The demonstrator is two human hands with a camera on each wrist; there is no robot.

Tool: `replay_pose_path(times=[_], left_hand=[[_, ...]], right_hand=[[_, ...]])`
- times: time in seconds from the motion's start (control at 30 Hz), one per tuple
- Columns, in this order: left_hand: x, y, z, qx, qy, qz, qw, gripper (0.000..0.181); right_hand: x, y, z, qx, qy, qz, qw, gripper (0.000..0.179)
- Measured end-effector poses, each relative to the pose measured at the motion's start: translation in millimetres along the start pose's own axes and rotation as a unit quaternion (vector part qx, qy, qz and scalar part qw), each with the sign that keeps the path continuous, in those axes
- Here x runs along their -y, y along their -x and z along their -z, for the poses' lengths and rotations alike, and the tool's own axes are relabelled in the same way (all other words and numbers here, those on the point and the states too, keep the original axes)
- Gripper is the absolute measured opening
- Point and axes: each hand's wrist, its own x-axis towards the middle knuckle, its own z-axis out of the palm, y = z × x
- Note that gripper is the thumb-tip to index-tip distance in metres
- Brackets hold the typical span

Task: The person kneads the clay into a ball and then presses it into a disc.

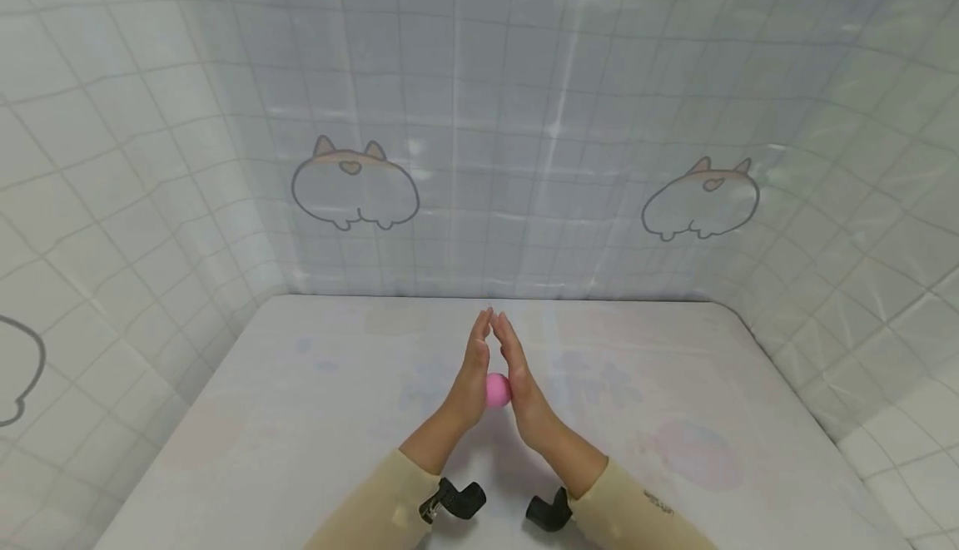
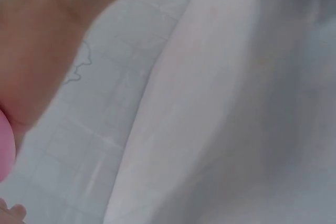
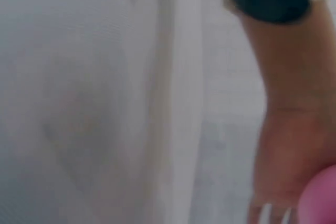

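A small pink ball sits between the two palms, above the white tabletop. My left hand presses it from the left, its fingers straight and pointing away from me. On the other side my right hand presses with straight fingers too. The fingertips of both hands lean together at the far end, so the palms form a narrow wedge around the ball. Only part of the ball shows at the left edge of the left wrist view and at the lower right of the right wrist view.
The white table carries faint pastel prints. Behind it hangs a pale gridded curtain with dog drawings, and similar sheets stand at both sides. Black wrist mounts stick out from the beige sleeves.
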Motion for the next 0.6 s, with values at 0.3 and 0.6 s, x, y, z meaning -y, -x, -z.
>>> replay_pose_path(times=[0.3,0.6], left_hand=[[2.5,8.3,-8.9,0.050,-0.008,0.018,0.9986,0.083],[0.3,14.4,-11.8,0.117,0.024,0.022,0.9926,0.077]], right_hand=[[4.2,-10.7,10.8,-0.050,0.047,-0.033,0.9971,0.079],[-15.0,-16.7,22.7,-0.078,0.051,-0.096,0.9910,0.085]])
